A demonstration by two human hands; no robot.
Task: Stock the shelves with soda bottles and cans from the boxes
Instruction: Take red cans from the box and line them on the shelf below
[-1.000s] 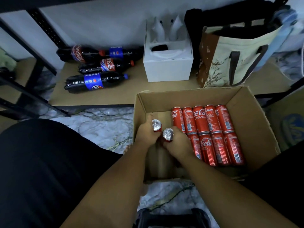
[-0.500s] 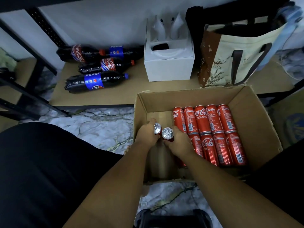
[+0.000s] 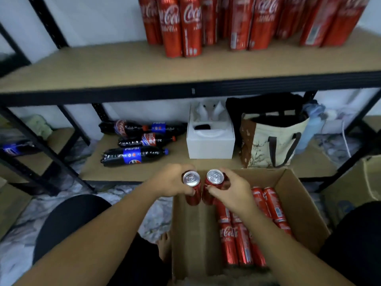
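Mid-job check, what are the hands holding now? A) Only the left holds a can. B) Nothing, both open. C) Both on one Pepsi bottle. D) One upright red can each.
D: the left hand grips the left can and the right hand grips the right can, both tops up.

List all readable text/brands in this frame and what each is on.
"Coca-Cola": upright cans on the upper shelf, tops cropped.
"Coca-Cola": can lying in the cardboard box.
"PEPSI": front bottle on the lower shelf.
Unreadable: cans' small print; other bottle labels blurred.
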